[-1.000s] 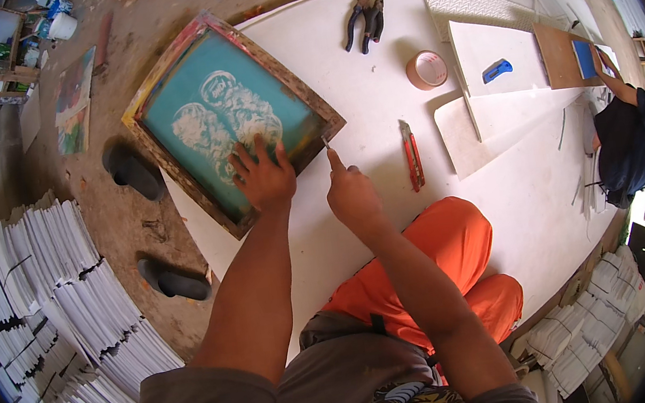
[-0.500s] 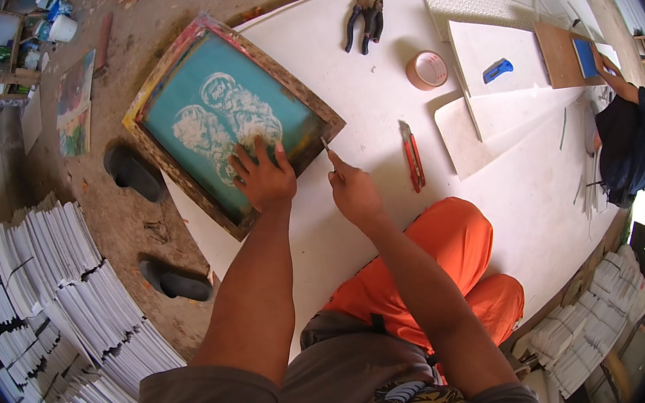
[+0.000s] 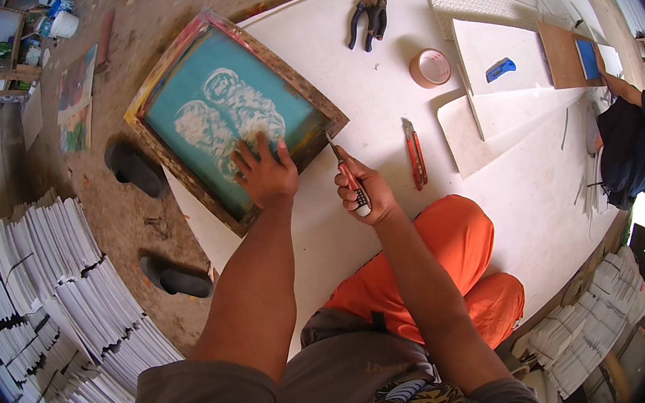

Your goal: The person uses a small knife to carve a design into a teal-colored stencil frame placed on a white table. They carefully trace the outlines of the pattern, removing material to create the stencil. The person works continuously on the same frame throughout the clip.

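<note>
A wooden screen-printing frame (image 3: 143, 138) with teal mesh and a pale shoe-like print lies tilted on the white board (image 3: 359, 245). My left hand (image 3: 266, 172) rests on the mesh near its lower right side, fingers spread. In my right hand (image 3: 365, 189) is a utility knife (image 3: 349, 176) with a red and white handle. Its thin metal tip points up and left at the frame's right corner; contact cannot be made out. A second red utility knife (image 3: 414, 155) lies to the right of that hand.
Pliers (image 3: 369, 17) and a roll of brown tape (image 3: 430, 68) lie on the board's far part. White panels (image 3: 504, 53) hold a blue cutter (image 3: 500, 70). Another person (image 3: 630, 138) sits at far right. Paper stacks (image 3: 72, 309) and dark slippers (image 3: 136, 169) are at left.
My right hand has turned and shifted slightly right, showing more of the knife's handle. My left hand stays spread on the mesh.
</note>
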A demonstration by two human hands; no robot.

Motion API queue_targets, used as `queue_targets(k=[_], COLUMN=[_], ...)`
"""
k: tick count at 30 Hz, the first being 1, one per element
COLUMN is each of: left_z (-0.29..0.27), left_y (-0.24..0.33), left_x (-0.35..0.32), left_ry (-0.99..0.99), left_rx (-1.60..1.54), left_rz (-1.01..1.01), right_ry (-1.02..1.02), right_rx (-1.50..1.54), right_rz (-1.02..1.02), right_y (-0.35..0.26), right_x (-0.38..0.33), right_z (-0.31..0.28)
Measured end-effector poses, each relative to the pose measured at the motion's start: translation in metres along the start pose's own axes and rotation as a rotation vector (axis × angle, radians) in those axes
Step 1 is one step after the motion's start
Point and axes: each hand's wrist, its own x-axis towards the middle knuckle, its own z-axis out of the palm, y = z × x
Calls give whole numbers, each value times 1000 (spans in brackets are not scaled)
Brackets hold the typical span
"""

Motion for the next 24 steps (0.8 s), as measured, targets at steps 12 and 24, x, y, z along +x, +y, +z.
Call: queue_targets(k=[12,24], left_z=[1,0], left_y=[-1,-2], left_x=[-1,0], left_ry=[-28,-43], left_rx=[22,35], left_rz=[-22,-22], right_ry=[391,501], right_rx=[-1770,-1957], right_rz=[-728,-596], right_y=[33,30], right_x=[-14,-19], right_z=[7,33])
